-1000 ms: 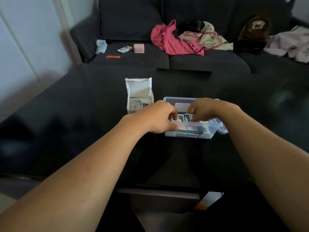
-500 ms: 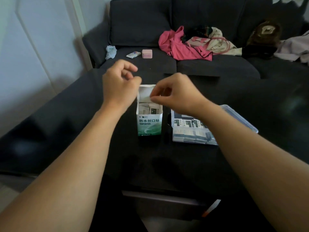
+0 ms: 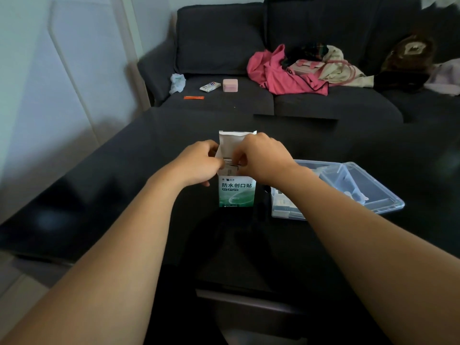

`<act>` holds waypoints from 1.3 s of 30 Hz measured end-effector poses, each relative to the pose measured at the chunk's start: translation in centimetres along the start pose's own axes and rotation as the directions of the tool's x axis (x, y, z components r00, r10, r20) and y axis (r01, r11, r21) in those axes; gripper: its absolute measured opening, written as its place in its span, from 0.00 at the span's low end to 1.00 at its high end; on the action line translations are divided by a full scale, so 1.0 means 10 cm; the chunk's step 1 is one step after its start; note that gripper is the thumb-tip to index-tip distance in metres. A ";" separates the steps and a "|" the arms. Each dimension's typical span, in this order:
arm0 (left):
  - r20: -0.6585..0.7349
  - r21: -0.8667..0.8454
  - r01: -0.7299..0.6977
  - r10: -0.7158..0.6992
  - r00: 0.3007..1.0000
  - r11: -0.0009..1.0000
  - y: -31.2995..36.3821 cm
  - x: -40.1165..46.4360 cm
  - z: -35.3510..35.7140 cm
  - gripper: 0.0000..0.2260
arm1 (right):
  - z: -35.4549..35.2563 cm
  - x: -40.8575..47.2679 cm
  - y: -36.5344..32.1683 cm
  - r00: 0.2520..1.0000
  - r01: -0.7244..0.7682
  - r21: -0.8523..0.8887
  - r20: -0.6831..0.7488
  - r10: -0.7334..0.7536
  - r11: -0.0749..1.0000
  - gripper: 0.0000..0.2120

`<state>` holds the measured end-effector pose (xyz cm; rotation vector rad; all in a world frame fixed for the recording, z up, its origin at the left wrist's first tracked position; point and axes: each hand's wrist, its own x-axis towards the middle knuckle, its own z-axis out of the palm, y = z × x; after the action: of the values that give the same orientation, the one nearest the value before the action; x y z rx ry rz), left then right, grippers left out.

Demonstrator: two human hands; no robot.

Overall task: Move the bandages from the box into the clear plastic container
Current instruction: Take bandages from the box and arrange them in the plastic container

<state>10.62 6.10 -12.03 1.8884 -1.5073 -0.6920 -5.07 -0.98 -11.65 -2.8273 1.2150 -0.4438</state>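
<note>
A white and green bandage box [image 3: 237, 192] stands upright on the dark table [image 3: 124, 195], its top flap open toward the sofa. Wrapped bandages [image 3: 230, 168] show in its opening. My left hand [image 3: 199, 163] grips the box's left wall at the top. My right hand [image 3: 262, 158] reaches in from the right, its fingertips pinched on the bandages in the opening. To the right of the box lies the clear plastic container [image 3: 286, 213] with a few bandages [image 3: 281, 202] inside, partly hidden by my right forearm. Its hinged lid [image 3: 373, 192] lies open to the right.
Behind the table stands a dark sofa [image 3: 224, 41]. On it lie a pink garment [image 3: 276, 70], bags, a pink case [image 3: 230, 85], a small packet [image 3: 210, 87], an orange strip [image 3: 194, 97] and a crumpled tissue [image 3: 177, 82]. A pale wall is on the left.
Both hands left the container, rose above the box, and have now come down onto its open top. The right fingertips have gone into the opening.
</note>
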 end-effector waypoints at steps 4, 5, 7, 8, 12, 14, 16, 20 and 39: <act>-0.015 -0.020 -0.027 0.027 1.000 0.999 0.02 -0.02 0.02 0.14 | 0.05 0.00 0.03 1.000 0.005 0.075 0.019 -0.007 0.997 0.06; -0.017 -0.021 -0.030 0.030 0.999 0.999 0.03 -0.02 0.03 0.14 | 0.06 0.00 0.03 1.000 0.004 0.101 0.029 -0.007 0.995 0.06; -0.014 -0.020 -0.027 0.027 1.000 0.999 0.03 -0.02 0.04 0.15 | 0.06 0.00 0.04 0.999 0.008 0.152 0.048 -0.015 0.988 0.06; -0.011 -0.022 -0.024 0.024 1.000 0.999 0.03 -0.02 0.04 0.15 | 0.06 0.01 0.05 0.998 0.014 0.175 0.057 -0.025 0.985 0.06; 0.002 -0.032 -0.011 0.011 1.000 0.999 0.03 -0.02 0.03 0.15 | 0.04 0.04 0.05 0.994 0.031 0.230 0.094 -0.054 0.973 0.03; 0.005 -0.038 -0.004 0.004 1.000 0.999 0.03 -0.02 0.03 0.15 | 0.04 0.04 0.04 0.992 0.028 0.244 0.112 -0.057 0.969 0.03; 0.003 -0.045 0.000 0.000 1.000 0.999 0.02 -0.02 0.04 0.15 | 0.04 0.05 0.04 0.992 0.025 0.249 0.118 -0.055 0.968 0.03; 0.005 -0.060 0.003 -0.002 1.000 0.998 0.02 -0.02 0.05 0.14 | 0.04 0.05 0.06 0.990 0.014 0.276 0.129 -0.051 0.961 0.03; 0.008 -0.047 -0.010 0.010 1.000 0.999 0.06 -0.04 0.06 0.14 | -0.02 0.06 0.12 0.980 -0.060 0.332 0.199 -0.008 0.941 0.06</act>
<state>9.65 6.30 -11.96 1.8443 -1.4919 -0.7247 -5.58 -2.22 -11.46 -2.4924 1.0255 -0.3234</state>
